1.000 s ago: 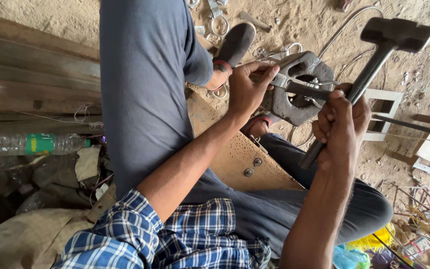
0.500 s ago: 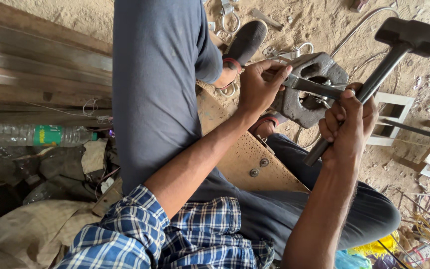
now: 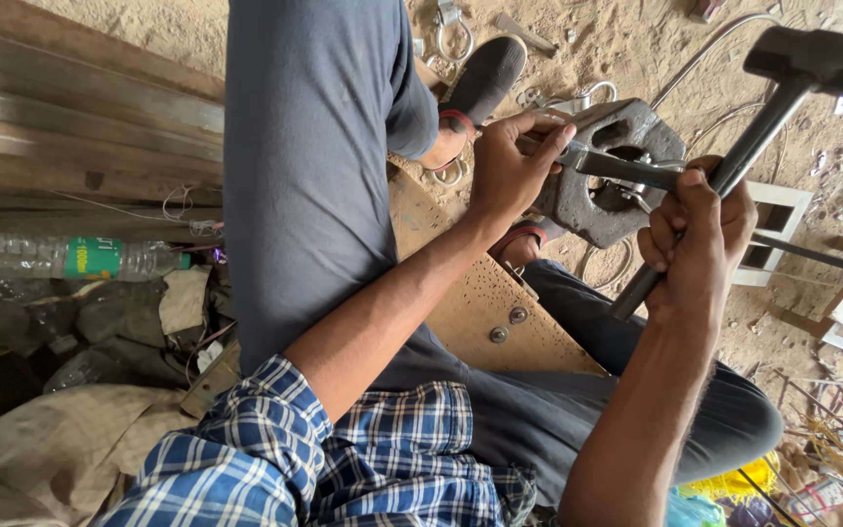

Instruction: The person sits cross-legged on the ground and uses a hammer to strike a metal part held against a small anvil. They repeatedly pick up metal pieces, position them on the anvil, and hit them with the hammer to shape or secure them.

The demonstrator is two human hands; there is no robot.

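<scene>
A hammer (image 3: 782,98) is held in the right hand (image 3: 697,234), its long axis running diagonally from the lower left to the upper right of the view, with the dark blocky head at the upper right end, raised above the sandy floor (image 3: 636,39). The handle is a dark metal shaft, and the right hand is closed around its lower half. A flat metal bar (image 3: 626,168) lies roughly level across a heavy grey metal block (image 3: 626,185), its long axis running left to right. The block is rough-cast and pierced with several openings; the bar is laid over its large central opening. The left hand (image 3: 511,168) is closed on the left end of the bar, fingers pinched around it at the block's edge. The block rests on the floor beside a sandalled foot (image 3: 480,83). A brown perforated board (image 3: 470,303) lies between the legs. At the left, a clear plastic bottle (image 3: 70,259) with a green label lies on its side; its contents cannot be told.
</scene>
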